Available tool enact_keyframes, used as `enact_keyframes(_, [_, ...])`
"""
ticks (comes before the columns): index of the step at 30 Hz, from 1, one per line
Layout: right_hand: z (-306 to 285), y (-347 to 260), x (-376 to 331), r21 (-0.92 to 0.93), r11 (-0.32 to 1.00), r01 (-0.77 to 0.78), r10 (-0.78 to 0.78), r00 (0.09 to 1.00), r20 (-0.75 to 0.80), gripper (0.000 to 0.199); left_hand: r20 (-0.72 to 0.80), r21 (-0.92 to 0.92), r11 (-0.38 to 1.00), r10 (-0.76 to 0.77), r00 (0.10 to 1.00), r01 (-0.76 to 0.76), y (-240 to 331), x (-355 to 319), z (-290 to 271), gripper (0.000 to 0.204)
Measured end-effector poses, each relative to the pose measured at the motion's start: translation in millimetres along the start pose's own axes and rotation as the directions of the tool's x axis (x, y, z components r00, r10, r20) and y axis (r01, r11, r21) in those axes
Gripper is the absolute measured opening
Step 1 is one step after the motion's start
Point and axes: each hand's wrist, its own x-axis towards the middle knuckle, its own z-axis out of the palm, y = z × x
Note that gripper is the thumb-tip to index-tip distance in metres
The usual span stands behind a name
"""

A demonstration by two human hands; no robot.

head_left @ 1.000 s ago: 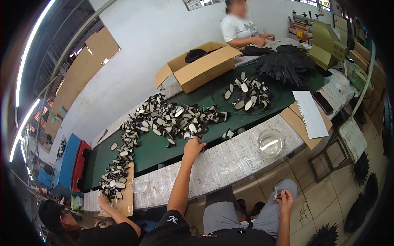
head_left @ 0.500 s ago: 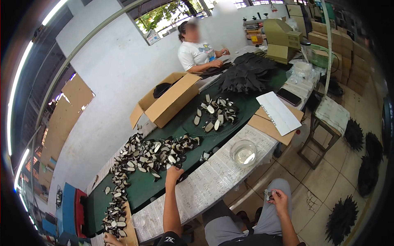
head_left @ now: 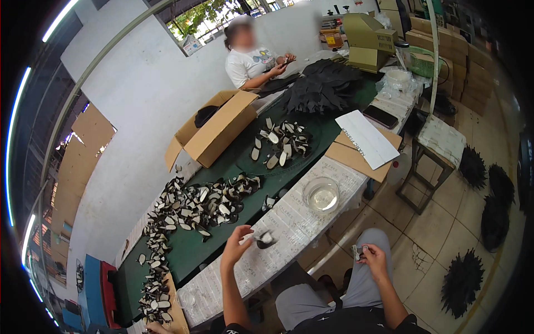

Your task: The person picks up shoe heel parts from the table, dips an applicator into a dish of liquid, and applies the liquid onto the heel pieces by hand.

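My left hand [head_left: 238, 245] is above the white-covered table edge, fingers spread and nothing between them. Just right of its fingertips is a small black-and-white shoe-shaped piece [head_left: 266, 240], blurred; whether it touches the table I cannot tell. Over my right knee, the fingers of my right hand [head_left: 375, 259] are closed on a similar small piece with a pale face [head_left: 357, 253]. A long heap of such black-and-white pieces [head_left: 189, 206] covers the green table top [head_left: 222, 234], and a smaller pile [head_left: 282, 142] lies farther back.
A clear round bowl [head_left: 307, 196] stands on the near edge, with a white card [head_left: 367, 139] and a phone [head_left: 380, 116] beyond. An open cardboard box [head_left: 219, 136] sits behind. Across the table a person [head_left: 247, 64] handles dark pieces near a black stack [head_left: 322, 89]. A stool [head_left: 439, 139] stands right.
My left hand has come back from the heap toward me and opened, with a piece now beside it. My right hand still holds its piece. The whole view has shifted slightly.
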Motion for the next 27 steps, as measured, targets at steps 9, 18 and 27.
enact_keyframes(9, [0,-10,-10,-0.018,0.999,-0.033,0.034,0.999,0.038,0.025,-0.168,0.333,0.933,0.204,0.964,-0.14,-10,-19,67,0.028])
enact_keyframes(18, [46,-69,-32,0.329,0.924,-0.195,0.128,0.969,0.214,0.03,-0.323,-0.343,0.938,-0.155,0.934,0.037,30,-39,115,0.016])
enact_keyframes(27, [105,-120,-46,-0.15,0.987,0.058,0.005,0.922,0.387,0.025,-0.097,-0.787,0.615,-0.213,0.972,0.057,51,-80,175,0.036])
